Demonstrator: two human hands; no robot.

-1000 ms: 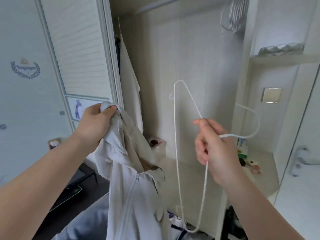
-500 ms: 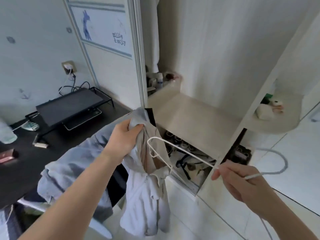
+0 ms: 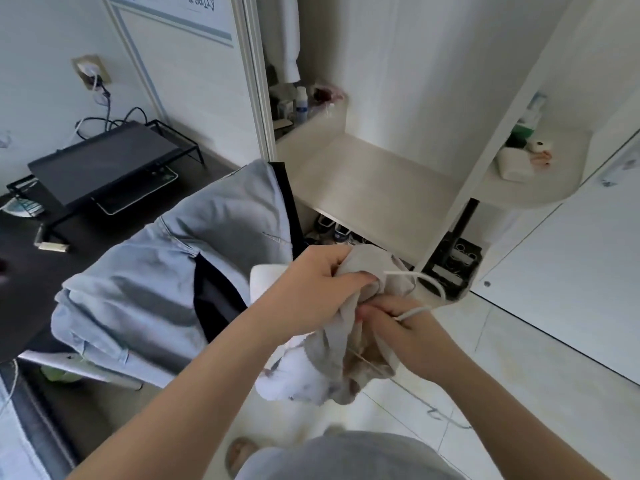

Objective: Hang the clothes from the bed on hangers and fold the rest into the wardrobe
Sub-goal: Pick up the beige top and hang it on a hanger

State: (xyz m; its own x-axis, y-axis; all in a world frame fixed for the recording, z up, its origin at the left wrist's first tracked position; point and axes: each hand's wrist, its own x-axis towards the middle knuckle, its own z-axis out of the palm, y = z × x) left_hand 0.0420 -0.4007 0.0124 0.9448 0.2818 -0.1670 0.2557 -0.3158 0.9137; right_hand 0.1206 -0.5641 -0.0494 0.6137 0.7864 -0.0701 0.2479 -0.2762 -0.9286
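My left hand grips the bunched top of a pale grey zip jacket, which hangs below my hands over the tiled floor. My right hand sits just under and right of it, pinching a white wire hanger at its neck. The hook curls up past the jacket's collar, and the hanger's lower part is hidden inside the fabric. A light blue shirt is draped over a chair back to the left. The open wardrobe stands ahead with a bare pale shelf.
A dark desk at the left holds a black laptop stand and cables. Bottles stand at the shelf's back left. A rounded side shelf holds small items. Shoes lie under the shelf. A white garment hangs inside.
The view has tilted further down. My right hand brought the hanger in against the jacket, and the hanger's body has gone inside the fabric. Both hands now meet at the collar.
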